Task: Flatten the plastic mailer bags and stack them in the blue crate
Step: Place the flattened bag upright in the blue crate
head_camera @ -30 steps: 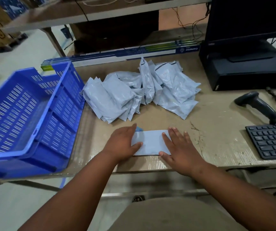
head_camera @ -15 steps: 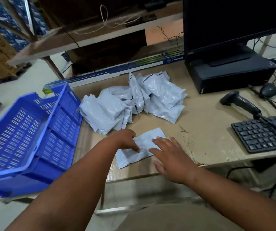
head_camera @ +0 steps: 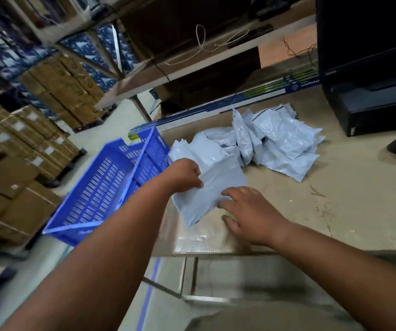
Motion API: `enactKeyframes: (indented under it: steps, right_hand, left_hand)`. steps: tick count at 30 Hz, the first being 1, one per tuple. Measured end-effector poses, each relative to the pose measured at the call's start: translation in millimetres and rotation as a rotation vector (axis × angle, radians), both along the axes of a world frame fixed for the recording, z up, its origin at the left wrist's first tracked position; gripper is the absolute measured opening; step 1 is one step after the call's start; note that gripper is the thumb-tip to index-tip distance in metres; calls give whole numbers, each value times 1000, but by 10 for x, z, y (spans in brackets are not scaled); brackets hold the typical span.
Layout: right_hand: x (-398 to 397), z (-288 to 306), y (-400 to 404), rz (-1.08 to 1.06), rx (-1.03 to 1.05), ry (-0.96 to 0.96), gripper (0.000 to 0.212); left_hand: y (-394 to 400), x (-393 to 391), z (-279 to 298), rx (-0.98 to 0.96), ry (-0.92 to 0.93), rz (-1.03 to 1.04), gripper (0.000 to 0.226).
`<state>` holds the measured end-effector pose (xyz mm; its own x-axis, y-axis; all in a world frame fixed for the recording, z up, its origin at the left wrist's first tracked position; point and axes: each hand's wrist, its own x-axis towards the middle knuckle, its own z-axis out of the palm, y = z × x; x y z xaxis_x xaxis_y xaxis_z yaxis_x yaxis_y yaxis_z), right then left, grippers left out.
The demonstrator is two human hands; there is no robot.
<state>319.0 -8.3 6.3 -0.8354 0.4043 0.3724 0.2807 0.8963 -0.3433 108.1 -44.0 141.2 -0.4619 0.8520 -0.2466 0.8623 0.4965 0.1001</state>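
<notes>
Grey poly mailer (head_camera: 212,187) is in hand, lifted off the desk (head_camera: 349,206) near its left front edge, tilted, lower corner hanging close to the surface. Left hand (head_camera: 183,174) is pinched on the mailer's upper left edge, fingers closed on the film. Right hand (head_camera: 247,211) is spread, fingers apart, fingertips touching the mailer's right edge, not clamped on it, palm over the desk.

Progress, my read: early. Crate (head_camera: 111,187) hangs off the desk's left edge, and the floor and walls I can see hold no bags. This mailer looks flat enough and sits just beside the crate's right wall, so it's likely the first one headed in. Can't confirm the near corner of the crate, the left arm covers it.

Left to do: the pile (head_camera: 271,142) at the desk's back, well apart from the hands. Many bags, puffy, creased, some standing on edge, overlapping. All still need pressing out.

Materials:
- mailers: thin glossy film, pale grey-blue, rectangular, wrinkles easily, floppy when held by one edge
- crate: rigid blue plastic, slotted floor and walls, shallow, rectangular
- desk: worn tan board, scuffed, with a clear ribbed patch at the front edge under the hands

Frame is motion-blurred, so fine finger contact is a guess.
</notes>
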Motion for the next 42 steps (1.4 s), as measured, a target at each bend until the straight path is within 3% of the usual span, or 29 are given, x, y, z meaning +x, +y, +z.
enactKeyframes:
  steps: [9, 14, 19, 25, 29, 33, 42]
  right_hand:
    - [-1428, 650, -343, 128, 117, 75, 40]
    - [-2457, 861, -520, 122, 100, 13, 40]
    - [-3402, 1039, -604, 69, 95, -65, 40]
    - [-4140, 1043, -588, -25, 69, -161, 48]
    - [-4339, 901, -545, -39, 85, -284, 53]
    - [-4356, 809, -519, -55, 137, -405, 55]
    - [-4370, 774, -518, -81, 181, -483, 48]
  left_hand:
    - [-501, -1559, 1019, 183, 74, 208, 18]
    - [-702, -2567, 1153, 192, 90, 208, 21]
    - [-750, -3579, 903, 135, 244, 175, 32]
    - [-646, -4523, 284, 61, 307, 178, 22]
    - [-600, -4828, -165, 3, 260, 184, 19]
    - [-517, -5036, -553, -56, 199, 236, 35]
    - [-398, -5046, -688, -146, 215, 297, 45]
